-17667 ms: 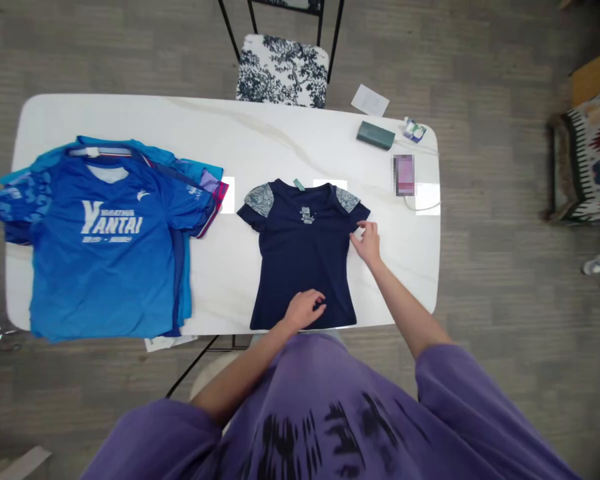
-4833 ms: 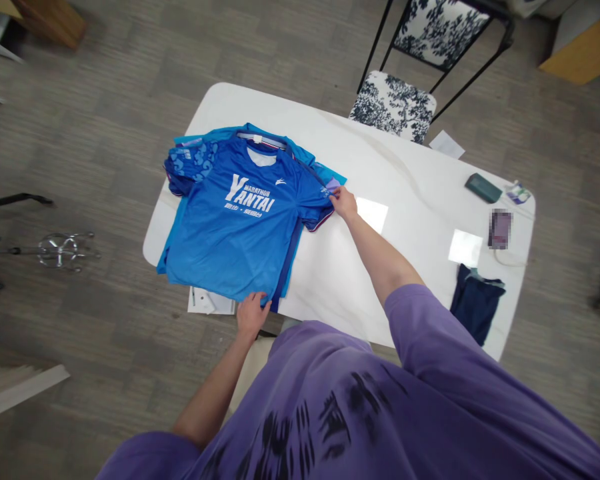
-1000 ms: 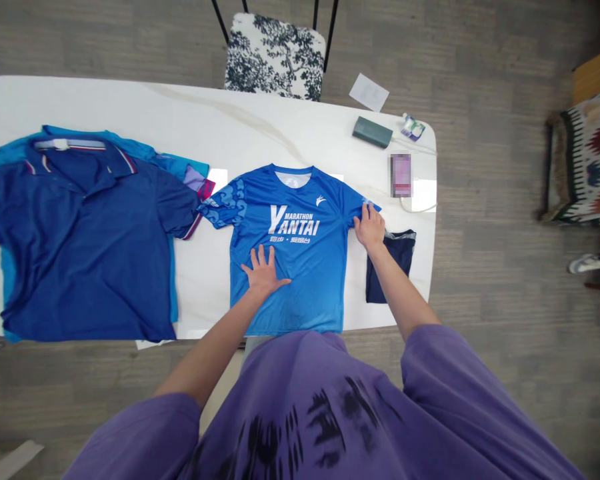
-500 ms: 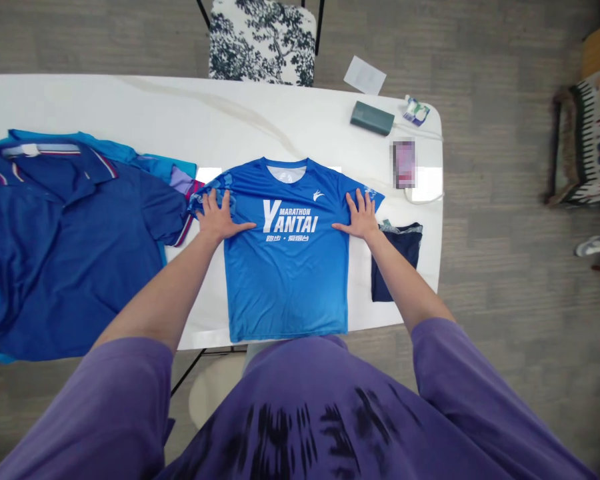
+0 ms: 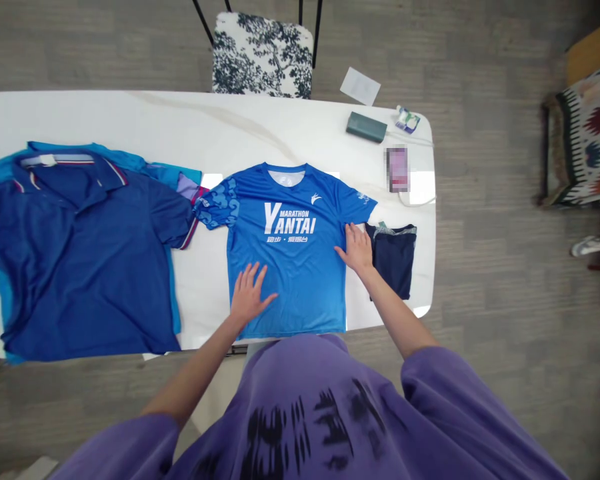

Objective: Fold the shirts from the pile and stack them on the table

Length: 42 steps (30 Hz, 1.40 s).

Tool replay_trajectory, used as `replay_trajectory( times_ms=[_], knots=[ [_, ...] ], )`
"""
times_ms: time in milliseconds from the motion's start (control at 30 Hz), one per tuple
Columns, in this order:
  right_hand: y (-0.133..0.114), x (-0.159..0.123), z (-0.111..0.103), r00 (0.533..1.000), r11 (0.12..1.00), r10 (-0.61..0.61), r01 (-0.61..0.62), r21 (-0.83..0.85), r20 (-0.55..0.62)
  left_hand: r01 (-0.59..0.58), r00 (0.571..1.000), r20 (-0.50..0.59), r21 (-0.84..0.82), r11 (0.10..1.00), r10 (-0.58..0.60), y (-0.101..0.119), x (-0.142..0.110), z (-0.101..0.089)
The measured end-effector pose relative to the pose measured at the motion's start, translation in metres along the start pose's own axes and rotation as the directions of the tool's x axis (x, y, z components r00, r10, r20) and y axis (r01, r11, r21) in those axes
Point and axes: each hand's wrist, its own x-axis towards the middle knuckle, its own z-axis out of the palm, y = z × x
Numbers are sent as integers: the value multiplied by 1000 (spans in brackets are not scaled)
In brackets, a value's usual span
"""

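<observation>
A blue T-shirt (image 5: 290, 267) with white "Marathon Yantai" lettering lies spread flat, front up, its collar away from me and its hem near the table's front edge. My left hand (image 5: 249, 293) is over the shirt's lower left part with fingers spread; whether it presses on the cloth I cannot tell. At the shirt's right side, just below the sleeve, is my right hand (image 5: 356, 248), its fingers stretched out and holding nothing. A folded dark navy garment (image 5: 394, 260) lies beside my right wrist.
Several shirts lie stacked at the left, a dark blue polo shirt (image 5: 90, 267) on top. Toward the far right of the white table (image 5: 170, 133) are a green-grey box-shaped device (image 5: 367, 127), a small carton (image 5: 407, 121) and a blurred phone (image 5: 398, 169). A patterned chair (image 5: 263, 57) stands behind.
My left hand has come down from the left sleeve to the shirt's lower part. My right hand has slid from the right sleeve to just under it. The shirt still lies flat.
</observation>
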Motion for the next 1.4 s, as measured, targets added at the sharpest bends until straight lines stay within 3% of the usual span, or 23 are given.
replay_trajectory(
  times_ms=[67,167,367,567,667,767,900,967,1067,1167,1267,1400],
  knots=[
    [6,3,0,1000,1000,2,-2,-22,3,2,1000,29,34,999,-3,4,-29,18],
    [15,13,-5,1000,999,-7,7,-40,-4,22,999,41,64,998,-25,4,-47,30],
    [31,27,-17,998,999,2,-4,-37,-65,60,997,35,69,996,-63,6,-48,26],
    [51,35,-15,989,990,-59,75,-117,135,23,998,60,104,994,-29,8,-67,29],
    [43,28,-19,993,992,-50,62,-113,104,30,998,50,118,993,-36,11,-79,32],
    [13,-9,-19,988,987,-151,152,-46,22,38,999,9,113,993,-39,15,-95,34],
    [-39,-104,8,930,933,-358,352,76,90,35,999,4,104,994,-36,11,-127,44],
    [-55,-154,32,918,928,-369,356,109,146,37,999,20,108,993,-40,6,-145,51],
    [-58,-208,60,928,948,-314,295,121,199,33,999,34,110,993,-37,0,-165,58],
    [-51,-231,69,943,965,-253,230,128,215,28,999,28,91,995,-31,1,-173,57],
    [-53,-235,60,942,964,-247,216,154,228,62,998,15,61,996,-63,5,-168,46],
    [-90,-230,41,931,961,-241,190,201,272,133,991,-15,3,991,-133,-11,-135,6]
  ],
)
